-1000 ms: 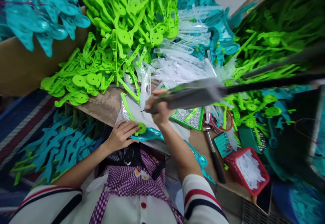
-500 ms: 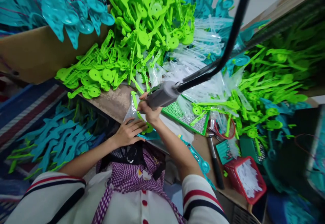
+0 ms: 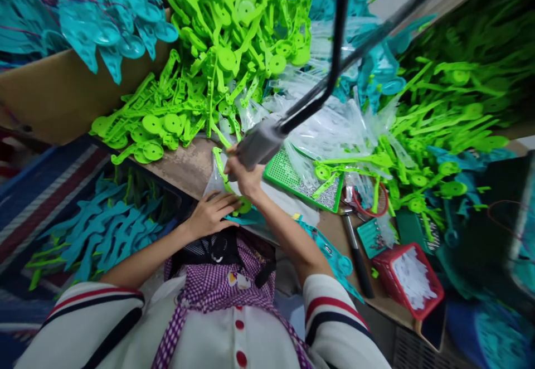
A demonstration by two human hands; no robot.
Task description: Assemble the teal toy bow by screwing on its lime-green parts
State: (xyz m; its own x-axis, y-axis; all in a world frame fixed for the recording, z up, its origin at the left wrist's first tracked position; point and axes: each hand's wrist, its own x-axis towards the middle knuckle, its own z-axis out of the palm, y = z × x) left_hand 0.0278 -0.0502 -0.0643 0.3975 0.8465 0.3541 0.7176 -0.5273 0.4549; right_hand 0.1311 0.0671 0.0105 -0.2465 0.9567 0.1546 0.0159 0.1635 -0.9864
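My right hand (image 3: 244,176) is wrapped round the lower end of a grey power screwdriver (image 3: 261,143), which tilts and has black cords at its top. Beneath it a green plastic part (image 3: 242,206) lies over a teal part (image 3: 253,217) near the table's front edge. Flat across the left side of these parts rests my left hand (image 3: 215,213), its fingers stretched out. The tool's tip is hidden behind my right hand.
Green parts (image 3: 225,57) pile up at the back beside clear plastic pieces (image 3: 330,124). At the right are a green tray (image 3: 284,171) of screws, a hammer (image 3: 357,255) and a red basket (image 3: 387,268). Teal parts (image 3: 104,218) fill a container at the left.
The screwdriver and my right hand have shifted slightly left, and the cords have swung left. My left hand stays on the parts. The view has moved a little.
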